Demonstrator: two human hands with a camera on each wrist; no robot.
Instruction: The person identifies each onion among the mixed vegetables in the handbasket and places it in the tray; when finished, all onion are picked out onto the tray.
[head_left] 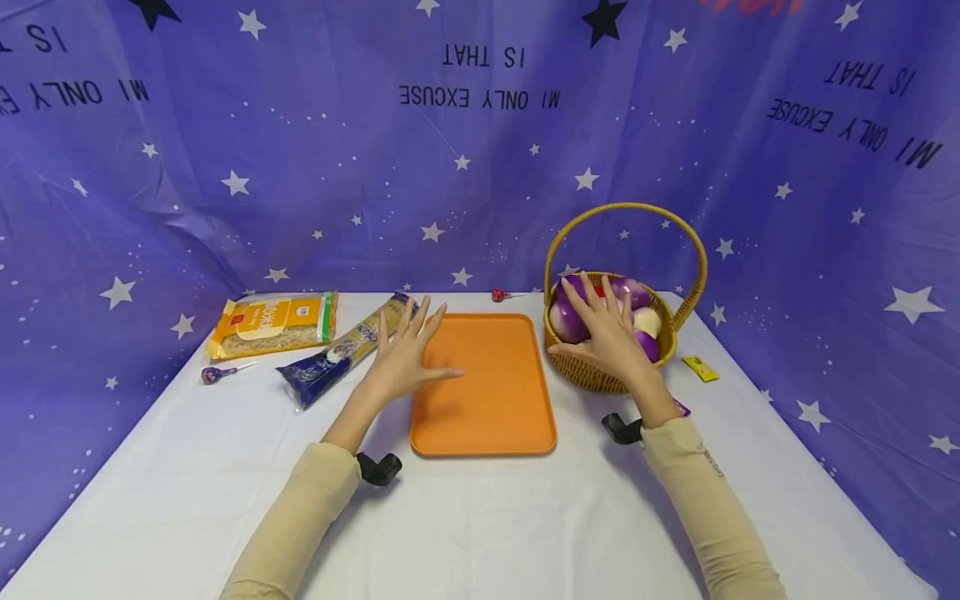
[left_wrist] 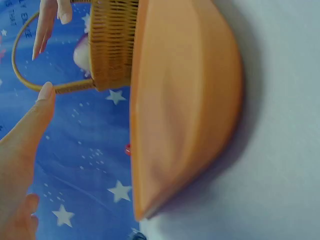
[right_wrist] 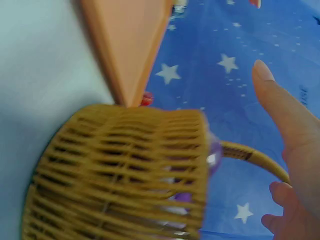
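Note:
My left hand (head_left: 402, 362), fingers spread, hovers over the left edge of an orange tray (head_left: 487, 392). Just left of it lies a long blue-and-gold packet (head_left: 330, 367), which looks like pasta. Fingers also spread, my right hand (head_left: 611, 337) is above the near left side of a wicker basket (head_left: 588, 375) with a tall handle. Purple-and-white round vegetables, perhaps eggplants or turnips (head_left: 567, 321), fill the basket together with a pale one (head_left: 647, 322); something red there is partly hidden by my fingers. Neither hand holds anything. In the left wrist view, my left thumb (left_wrist: 37, 120) stands out beside the tray.
An orange-and-clear bag of grains or noodles (head_left: 273, 327) lies at the back left, with a purple-wrapped lollipop (head_left: 213, 375) before it. A red lollipop (head_left: 500, 295) lies behind the tray. Right of the basket is a small yellow packet (head_left: 701, 368). A purple wrapper (head_left: 682, 407) is partly behind my right wrist.

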